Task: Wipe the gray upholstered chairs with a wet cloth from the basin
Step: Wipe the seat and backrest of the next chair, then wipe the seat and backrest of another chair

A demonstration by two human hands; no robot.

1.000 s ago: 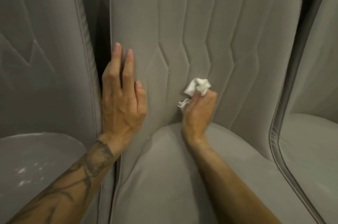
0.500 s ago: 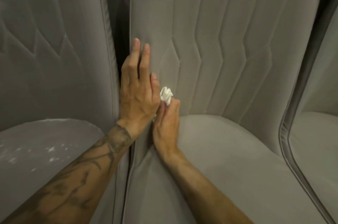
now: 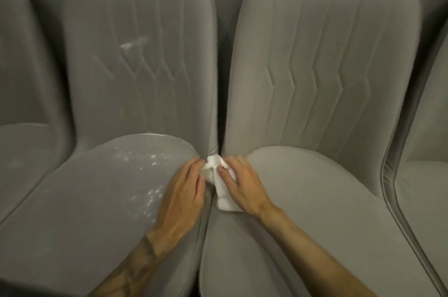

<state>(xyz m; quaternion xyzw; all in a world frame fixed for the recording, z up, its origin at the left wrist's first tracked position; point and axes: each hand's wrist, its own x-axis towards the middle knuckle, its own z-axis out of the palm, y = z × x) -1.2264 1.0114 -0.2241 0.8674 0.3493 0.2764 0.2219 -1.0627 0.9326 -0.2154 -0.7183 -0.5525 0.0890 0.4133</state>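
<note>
Where the two seats meet: a crumpled white cloth (image 3: 221, 184) lies in the seam between a dusty gray upholstered chair (image 3: 135, 59) and a cleaner gray upholstered chair (image 3: 324, 54), both seen from the head view.

Left hand (image 3: 181, 197): palm down on the right edge of the dusty chair's seat cushion, fingers held close together and stretched forward; the fingertips (image 3: 197, 163) touch the cloth's upper left fold. Nothing is clasped inside this hand; it presses flat.

Right hand (image 3: 242, 185): lies on top of the cloth, fingers slightly spread and bent, pinning the fabric against the left edge of the cleaner chair's seat. Its fingertips (image 3: 221, 169) sit on the bunched upper part of the cloth.

Cloth position: between the two sets of fingers, its bunched top just ahead of the fingertips at the foot of the backrests, its flatter lower end showing below the right thumb side, near the wrist.

Whitish specks (image 3: 145, 175): scattered over the dusty seat, just left of the left hand's knuckles.

Pale smear (image 3: 132, 44): on the dusty backrest, far ahead of the left fingertips.

Tattooed left forearm (image 3: 126, 270): runs from the lower edge up to the left hand.

Outer chairs: part of another gray seat (image 3: 21, 78) shows well left of the left hand, and part of one more (image 3: 426, 175) well right of the right hand.
</note>
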